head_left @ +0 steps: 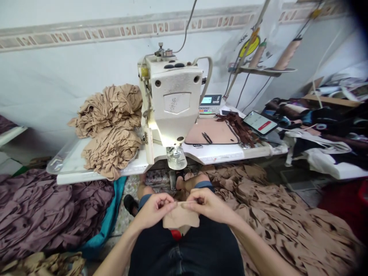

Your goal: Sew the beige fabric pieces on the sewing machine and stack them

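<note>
Soft, even room light, one warm glow at the sewing machine (172,99).

Its small lamp brightens the presser foot (175,153), while the wall border (129,32) bows with wide-lens distortion and a dark blur (358,15) clouds the top right corner.

A sewing machine (171,96) sits on a white worktable (212,154).

The tan cloth piece (181,217) looks matt, the sewing machine head (172,94) scuffed painted metal (presser foot (176,158) shiny steel).
</note>
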### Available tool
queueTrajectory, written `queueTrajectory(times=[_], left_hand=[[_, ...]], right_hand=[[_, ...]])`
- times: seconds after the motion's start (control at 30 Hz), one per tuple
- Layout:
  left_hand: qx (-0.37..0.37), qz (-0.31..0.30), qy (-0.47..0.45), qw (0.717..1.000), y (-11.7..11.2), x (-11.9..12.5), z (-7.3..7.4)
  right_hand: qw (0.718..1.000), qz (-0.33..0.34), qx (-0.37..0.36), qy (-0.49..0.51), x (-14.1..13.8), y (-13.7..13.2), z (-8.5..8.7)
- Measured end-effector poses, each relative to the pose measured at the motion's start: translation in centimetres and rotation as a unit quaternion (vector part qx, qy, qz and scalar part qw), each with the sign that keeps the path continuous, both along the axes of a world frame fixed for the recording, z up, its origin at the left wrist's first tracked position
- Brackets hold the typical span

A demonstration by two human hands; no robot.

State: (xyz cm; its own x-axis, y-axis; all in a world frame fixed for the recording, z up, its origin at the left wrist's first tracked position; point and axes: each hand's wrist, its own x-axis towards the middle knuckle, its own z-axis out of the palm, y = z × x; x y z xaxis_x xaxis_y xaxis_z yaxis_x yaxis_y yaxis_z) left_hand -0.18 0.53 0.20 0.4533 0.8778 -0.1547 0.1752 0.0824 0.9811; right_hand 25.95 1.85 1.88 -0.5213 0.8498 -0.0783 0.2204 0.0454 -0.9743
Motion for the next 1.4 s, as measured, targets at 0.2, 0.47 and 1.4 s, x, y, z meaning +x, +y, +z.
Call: queueTrajectory(times=[0.2, 0.47, 1.4], left_hand=[[0.072, 0.039, -0.013, 0.997, 1.0, 0.1, 1.2], [0.268, 0.061, 0.074, 0.959, 2.3, 0.3, 3.8], [0.171, 0.226, -0.082, 0.955, 9.9, 3.8, 6.9]], right_hand=[[0.988, -0.113, -0.062, 0.088, -1.1, 0.3, -0.5], [0.948, -0.181, 0.263, 0.005, -1.5, -0.4, 4.3], [0.915, -0.355, 0.085, 0.170, -2.9, 7.8, 3.9]])
